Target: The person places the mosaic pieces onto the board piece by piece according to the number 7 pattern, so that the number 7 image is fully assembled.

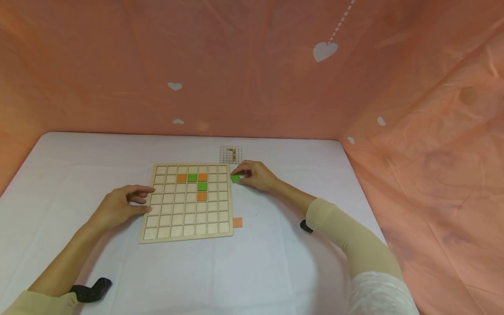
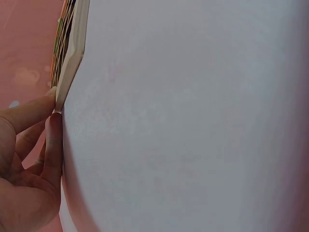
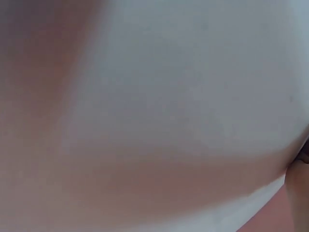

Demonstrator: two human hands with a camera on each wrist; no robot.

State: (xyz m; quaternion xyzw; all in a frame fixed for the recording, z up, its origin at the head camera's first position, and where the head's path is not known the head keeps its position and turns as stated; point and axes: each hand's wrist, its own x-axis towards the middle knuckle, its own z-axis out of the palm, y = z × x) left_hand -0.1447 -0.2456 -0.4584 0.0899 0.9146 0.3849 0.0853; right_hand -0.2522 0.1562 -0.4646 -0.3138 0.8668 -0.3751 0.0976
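Note:
A pale wooden grid board [image 1: 186,239] lies on the white table. An orange tile [image 1: 181,178], a green tile [image 1: 192,177] and another orange tile [image 1: 202,177] form a row in its upper cells. Below the row's right end come a second green tile [image 1: 202,187] and a third orange tile [image 1: 201,196]. My left hand [image 1: 121,204] rests its thumb and fingertips, spread apart, at the board's left edge. In the left wrist view, the fingertips touch the board's side [image 2: 72,72]. My right hand [image 1: 257,176] pinches a loose green tile [image 1: 235,178] just off the board's right edge.
A small printed grid card [image 1: 231,154] lies behind the board's upper right corner. Beside the lower right edge is a loose orange tile [image 1: 238,222]. A black strap piece [image 1: 92,290] shows at the left wrist. Orange cloth [image 1: 252,70] hangs behind the table [image 1: 275,271].

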